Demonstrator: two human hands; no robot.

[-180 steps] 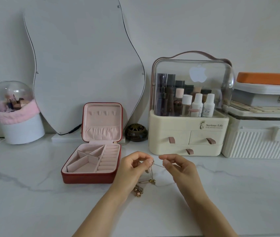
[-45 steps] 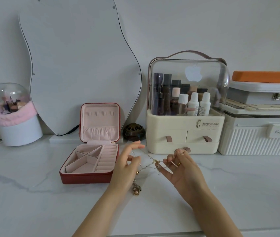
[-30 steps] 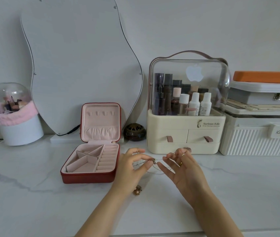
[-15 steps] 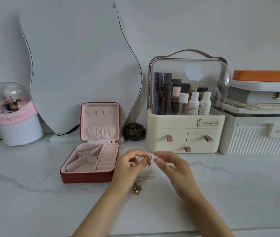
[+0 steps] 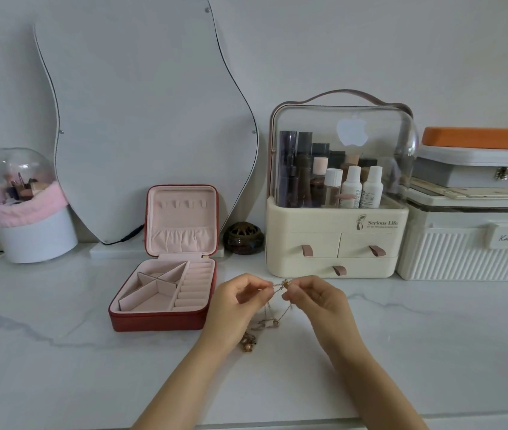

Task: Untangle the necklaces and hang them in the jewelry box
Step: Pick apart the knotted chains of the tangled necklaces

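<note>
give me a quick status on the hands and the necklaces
Left hand and right hand both pinching the tangled thin gold necklaces. Knot unresolved, pendants dangling. Open red jewelry box with pink lining unobstructed, nothing hung.

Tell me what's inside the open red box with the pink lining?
The red jewelry box shows only bare pink compartments, ring rolls and a lid pocket; no jewelry is visible. Inside the gathered pocket is hidden. The gold necklaces are outside, pinched by the left hand and right hand.
</note>
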